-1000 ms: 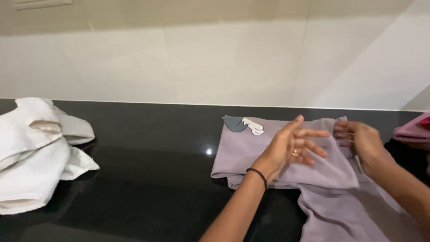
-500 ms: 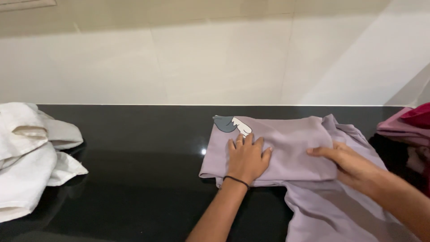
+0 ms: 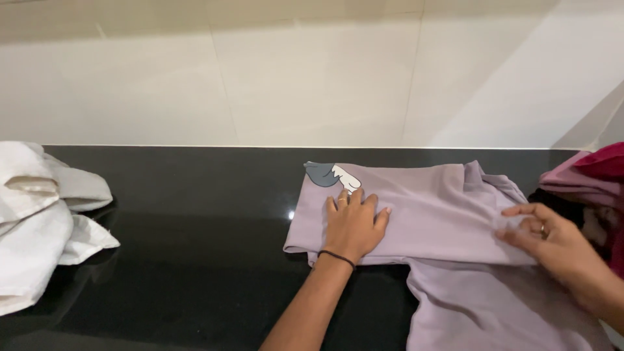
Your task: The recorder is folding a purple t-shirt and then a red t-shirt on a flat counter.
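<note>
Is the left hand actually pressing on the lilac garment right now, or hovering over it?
Touching. The head view shows the left hand lying palm down, fingers spread, flat on the folded lilac garment, with no gap or shadow under it.

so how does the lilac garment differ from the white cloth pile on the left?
The lilac garment lies folded flat, with both hands on it: left hand pressing, right hand at its right edge. The white cloth pile sits crumpled and untouched. The lilac garment has a grey and white print; the white cloth is plain. Both rest on the black counter.
</note>
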